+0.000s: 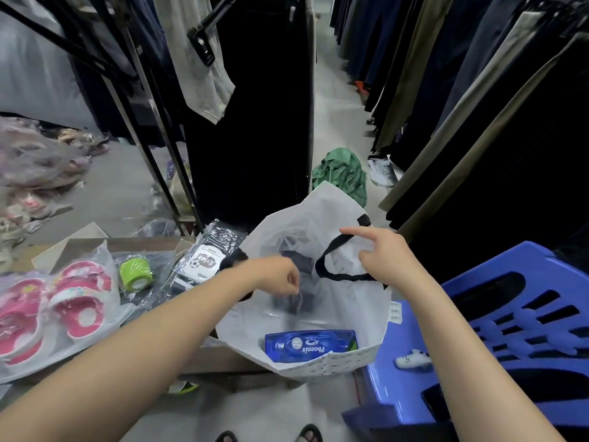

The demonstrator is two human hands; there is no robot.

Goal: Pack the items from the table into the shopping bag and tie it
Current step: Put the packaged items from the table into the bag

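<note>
The white shopping bag with black loop handles (318, 256) stood open at the table's edge, a blue boxed "Phoenix" item (310, 343) already lying inside. The right hand (379, 253) pinched the far rim, apparently to keep the mouth wide. The left hand (280, 275), fingers closed on a clear-wrapped dark packet (294, 298), lowered it in. Pink sandals in plastic (57, 311) waited on the table.

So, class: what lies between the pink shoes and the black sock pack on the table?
In the head view, a green tape roll in clear plastic lies between the pink shoes and sock pack.
</note>
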